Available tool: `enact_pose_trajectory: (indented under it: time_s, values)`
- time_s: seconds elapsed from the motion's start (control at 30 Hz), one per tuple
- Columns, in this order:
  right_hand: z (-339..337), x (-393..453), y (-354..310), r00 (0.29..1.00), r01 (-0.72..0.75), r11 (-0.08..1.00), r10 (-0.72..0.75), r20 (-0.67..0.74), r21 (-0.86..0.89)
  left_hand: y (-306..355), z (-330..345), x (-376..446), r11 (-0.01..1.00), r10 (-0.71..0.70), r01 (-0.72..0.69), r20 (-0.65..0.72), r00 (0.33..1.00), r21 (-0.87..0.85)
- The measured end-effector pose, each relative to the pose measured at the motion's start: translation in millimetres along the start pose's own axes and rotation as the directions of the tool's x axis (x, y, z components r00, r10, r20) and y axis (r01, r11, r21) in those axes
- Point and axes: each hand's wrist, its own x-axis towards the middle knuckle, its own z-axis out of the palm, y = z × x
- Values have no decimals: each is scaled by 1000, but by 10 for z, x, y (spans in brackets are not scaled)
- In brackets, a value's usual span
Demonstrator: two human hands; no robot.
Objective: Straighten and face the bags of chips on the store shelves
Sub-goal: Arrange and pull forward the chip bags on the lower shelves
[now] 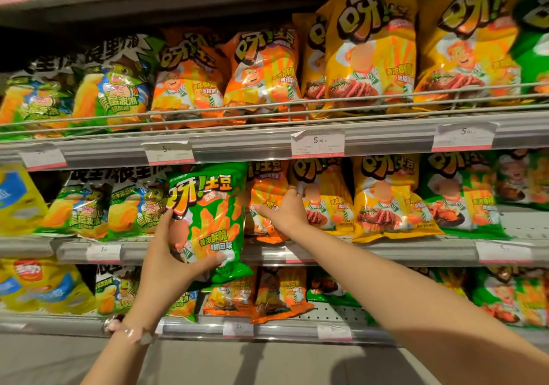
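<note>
My left hand grips a green chip bag from below and the left side, holding it upright in front of the middle shelf. My right hand reaches onto that shelf and grips an orange chip bag that stands just right of the green one. Yellow chip bags stand in a row to the right of my right hand. The lower part of the orange bag is hidden behind my hand and the green bag.
The upper shelf, behind a wire rail, holds green, orange and yellow bags. The lower shelf carries orange, green and yellow bags, some leaning. Price tags line the shelf edges. The grey floor shows below.
</note>
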Motion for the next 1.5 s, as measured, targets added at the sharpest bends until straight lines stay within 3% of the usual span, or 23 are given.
enact_pose_trajectory:
  time_s: [0.1,0.2,0.3,0.37,0.5,0.77,1.03,1.2,1.37,1.5]
  values:
    - [-89,-100,11,999,45,997,-46,12,57,103,96,-53,1000,17,-17,6,1000,-16]
    - [-243,-261,46,997,81,961,-80,-16,264,223,247,-107,999,27,-27,21,999,-22]
    - [-433,-405,70,994,-18,876,-38,106,483,356,470,-178,998,52,-51,40,998,-34]
    - [-545,-486,108,978,-82,846,-32,205,528,451,633,-228,997,69,-68,48,996,-26]
    - [-753,-630,252,974,-111,855,-9,228,507,636,971,-356,994,106,-104,66,992,-24]
    - [-1223,-742,707,997,-72,942,58,51,328,973,1607,-631,965,243,-255,166,956,60]
    - [-2077,-760,1255,992,-115,927,125,-5,358,1177,2065,-718,940,340,-322,284,897,-110]
    - [-2720,-785,1613,987,-105,912,145,-71,397,1346,2441,-594,904,427,-409,243,871,-122]
    - [-3312,-782,1988,970,-116,921,185,-156,372,1512,2853,-435,767,565,-623,300,769,151]
    - [-3647,-681,2280,958,-92,930,181,-224,356,1565,3215,-377,591,392,-650,534,749,478]
